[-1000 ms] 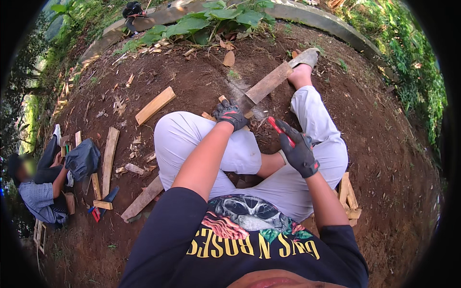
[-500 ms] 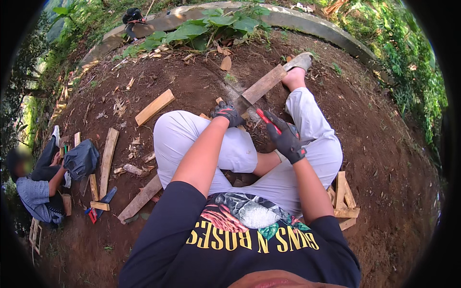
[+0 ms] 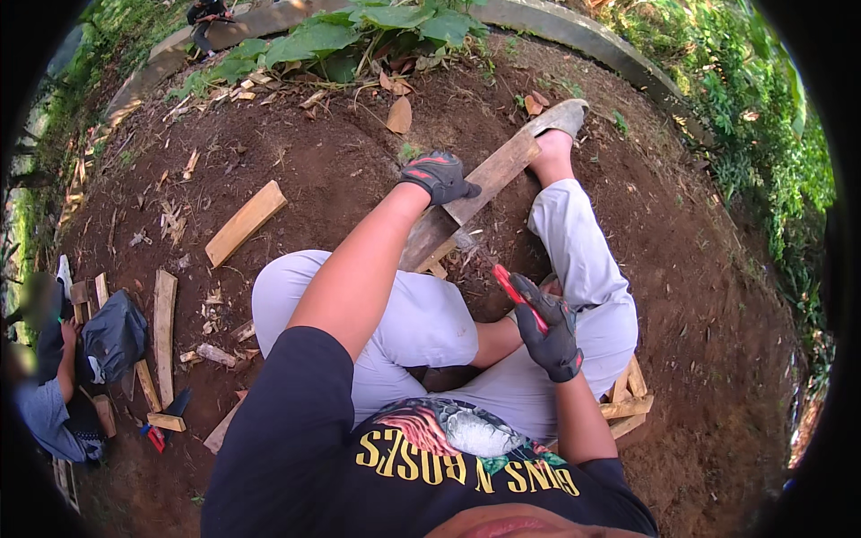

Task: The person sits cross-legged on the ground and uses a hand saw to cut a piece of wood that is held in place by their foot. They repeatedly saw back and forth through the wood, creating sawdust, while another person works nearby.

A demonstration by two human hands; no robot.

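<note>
A brown wooden plank (image 3: 495, 176) slants across the ground in front of me, its far end against my slippered right foot (image 3: 565, 118). A darker board (image 3: 427, 237) extends from its near end, beside my bent left knee. My left hand (image 3: 439, 177), in a black glove with red marks, grips the plank's left edge with the thumb over the top. My right hand (image 3: 549, 330), gloved too, is closed around a red-handled tool (image 3: 515, 289) near my right shin, apart from the plank. The tool's working end cannot be made out clearly.
A pale wood piece (image 3: 246, 222) and a long plank (image 3: 165, 336) lie leftward on brown soil. Someone sits at far left (image 3: 40, 377) by a dark bag (image 3: 114, 336) and a red-handled saw (image 3: 170, 420). Wood pieces (image 3: 628, 403) are stacked by my right hip. Leafy plants (image 3: 359, 36) grow ahead.
My left hand has moved forward along the plank, from near the board junction to the plank's left edge. My right hand has drawn back toward me with the red-handled tool. The view has shifted.
</note>
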